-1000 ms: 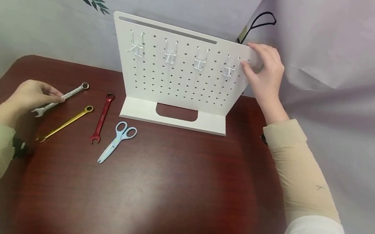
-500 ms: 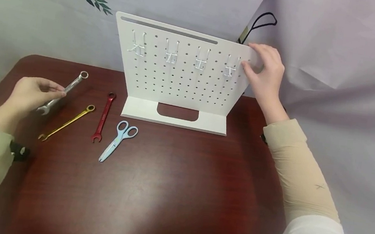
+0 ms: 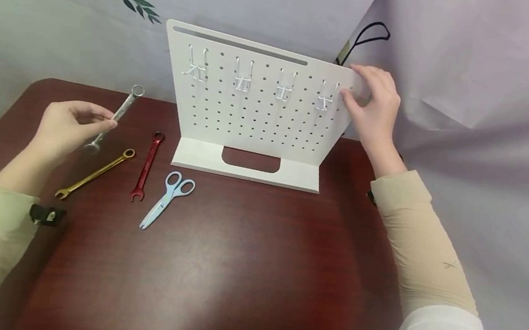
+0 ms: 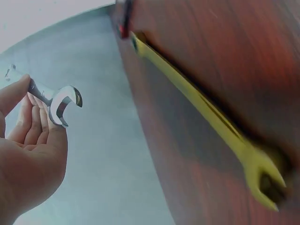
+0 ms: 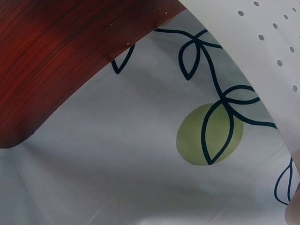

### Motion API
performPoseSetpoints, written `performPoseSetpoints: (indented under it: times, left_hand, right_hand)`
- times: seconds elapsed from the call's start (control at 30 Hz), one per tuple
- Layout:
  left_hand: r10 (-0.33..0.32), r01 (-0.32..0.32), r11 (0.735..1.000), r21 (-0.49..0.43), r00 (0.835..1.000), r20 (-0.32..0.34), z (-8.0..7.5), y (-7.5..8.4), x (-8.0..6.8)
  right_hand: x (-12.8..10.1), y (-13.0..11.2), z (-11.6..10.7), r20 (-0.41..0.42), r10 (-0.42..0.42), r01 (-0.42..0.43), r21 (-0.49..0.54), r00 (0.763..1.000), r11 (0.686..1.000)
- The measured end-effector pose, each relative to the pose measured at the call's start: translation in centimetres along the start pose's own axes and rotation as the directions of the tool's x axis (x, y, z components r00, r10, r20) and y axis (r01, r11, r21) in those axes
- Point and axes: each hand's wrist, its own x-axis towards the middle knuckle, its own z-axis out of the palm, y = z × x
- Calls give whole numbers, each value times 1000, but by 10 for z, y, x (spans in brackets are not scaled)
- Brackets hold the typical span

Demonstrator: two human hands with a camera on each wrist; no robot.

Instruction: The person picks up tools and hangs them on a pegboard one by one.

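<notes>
Left hand (image 3: 68, 124) pinches my silver wrench (image 3: 115, 116), ring end toward the pegboard (image 3: 252, 103) the right hand (image 3: 373, 104) grips.

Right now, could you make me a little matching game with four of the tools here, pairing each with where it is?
Things:
1. silver wrench
2. gold wrench
3. red wrench
4. blue scissors

Places:
A. flat on the table, just in front of the pegboard's base
B. pinched in the left hand, lifted off the table
C. flat on the table, between the gold wrench and the scissors
D. flat on the table, nearest the left hand

Pairs: 1-B, 2-D, 3-C, 4-A
</notes>
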Motion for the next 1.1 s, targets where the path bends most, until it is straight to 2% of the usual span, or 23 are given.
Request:
performPoseSetpoints:
  times: [0.23, 0.33, 0.47, 0.57, 0.67, 0.77, 0.87, 0.97, 1.1]
  left_hand:
    - [-15, 13, 984, -177, 1000, -7, 20, 25, 0]
    - [14, -17, 957, -289, 1000, -13, 29, 35, 0]
    - [38, -35, 878, -477, 999, -4, 40, 46, -1]
    - [56, -45, 828, -559, 998, 2, 47, 55, -3]
    - [81, -63, 805, -591, 997, 4, 53, 63, -4]
    - [107, -75, 765, -640, 994, 12, 59, 70, -4]
    - [121, -88, 758, -646, 993, 8, 64, 75, -3]
    - [122, -99, 777, -622, 993, -6, 68, 77, -1]
    - [116, -96, 769, -632, 993, -10, 73, 75, 3]
  right_hand:
    - [-1, 2, 0, -6, 14, -14, 0, 1000, 1000]
    - [-2, 2, -1, -4, 7, -7, -5, 1000, 1000]
    - [-2, 2, -2, 0, 1, -1, -9, 1000, 1000]
    - [-2, 1, -2, -3, 9, -9, -3, 1000, 1000]
    - [-2, 1, -1, -9, 13, -13, 3, 1000, 1000]
    - [-2, 1, -1, -8, 8, -8, 0, 1000, 1000]
    - [-2, 1, -1, -9, 7, -7, 1, 1000, 1000]
    - [-2, 0, 0, -10, 3, -3, 4, 1000, 1000]
    - [-1, 1, 1, -9, -6, 6, 5, 1000, 1000]
